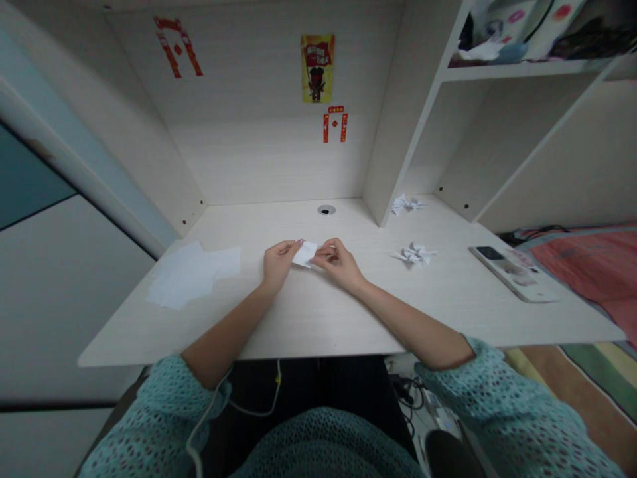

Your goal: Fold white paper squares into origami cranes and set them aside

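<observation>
A small white piece of paper [304, 254] is held just above the desk, between my two hands. My left hand [281, 264] pinches its left edge with thumb and forefinger. At its right edge, my right hand [340, 263] grips the paper with the fingertips. Loose sheets of white paper [186, 275] lie overlapping to the left of my left hand. Folded white paper pieces [414, 255] sit in a small heap to the right of my right hand, and more folded paper [407, 204] rests farther back by the shelf upright.
A phone [512, 273] lies near the desk's right side, beside a bed with a red cloth [582, 259]. Behind my hands is a round cable hole [326, 210]. A shelf upright [405, 119] rises at the back right. A white cable [204, 425] hangs by my left sleeve.
</observation>
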Action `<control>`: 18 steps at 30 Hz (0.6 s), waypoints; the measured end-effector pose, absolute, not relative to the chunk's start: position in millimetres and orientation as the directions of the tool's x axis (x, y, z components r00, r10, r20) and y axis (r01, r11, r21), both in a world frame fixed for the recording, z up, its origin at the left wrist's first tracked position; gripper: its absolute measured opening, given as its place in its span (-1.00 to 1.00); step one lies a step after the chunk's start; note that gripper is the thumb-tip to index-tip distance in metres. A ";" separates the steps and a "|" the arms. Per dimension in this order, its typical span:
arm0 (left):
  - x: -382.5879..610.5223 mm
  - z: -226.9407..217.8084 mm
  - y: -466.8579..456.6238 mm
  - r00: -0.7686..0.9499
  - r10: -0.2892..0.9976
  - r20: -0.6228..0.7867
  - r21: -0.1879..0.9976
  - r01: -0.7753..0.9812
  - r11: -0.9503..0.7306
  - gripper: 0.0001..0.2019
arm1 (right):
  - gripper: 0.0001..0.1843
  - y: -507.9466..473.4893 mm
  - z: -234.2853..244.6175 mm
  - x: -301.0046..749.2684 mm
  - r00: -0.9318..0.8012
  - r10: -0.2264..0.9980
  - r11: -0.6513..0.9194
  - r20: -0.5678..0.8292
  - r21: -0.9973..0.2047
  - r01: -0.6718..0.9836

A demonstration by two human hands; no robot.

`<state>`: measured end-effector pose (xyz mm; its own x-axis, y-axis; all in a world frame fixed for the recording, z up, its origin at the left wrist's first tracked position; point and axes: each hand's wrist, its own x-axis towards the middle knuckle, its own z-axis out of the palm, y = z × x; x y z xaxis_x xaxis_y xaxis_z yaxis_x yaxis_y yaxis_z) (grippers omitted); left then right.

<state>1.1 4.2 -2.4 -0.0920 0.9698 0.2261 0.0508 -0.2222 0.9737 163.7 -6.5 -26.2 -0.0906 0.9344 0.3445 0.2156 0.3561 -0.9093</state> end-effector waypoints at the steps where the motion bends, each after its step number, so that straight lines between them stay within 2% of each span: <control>1: 2.0 -1.9 3.1 -0.081 0.970 0.229 0.973 0.055 -0.225 -0.66 | -0.46 -7.4 -25.5 163.3 -0.105 0.939 0.342 0.327 -0.920 0.191; 3: 4.0 -1.6 1.2 -0.053 0.971 0.233 0.971 0.060 -0.229 -0.65 | -0.34 -8.3 -25.2 162.8 -0.160 0.938 0.334 0.309 -0.928 0.165; 5: 5.5 -2.2 0.1 -0.029 0.973 0.230 0.972 0.061 -0.228 -0.64 | -0.32 -8.2 -26.2 162.8 -0.206 0.927 0.345 0.312 -0.927 0.149; 11: 2.8 -7.0 4.9 0.010 0.984 0.177 0.984 0.026 -0.177 -0.70 | -0.51 -1.8 -32.1 163.7 -0.196 0.939 0.304 0.281 -0.947 0.103; 18: -1.4 -10.9 10.1 0.128 0.986 0.103 0.992 0.064 -0.112 -0.61 | -0.66 7.1 -32.0 170.0 -0.154 0.958 0.241 0.241 -0.970 -0.018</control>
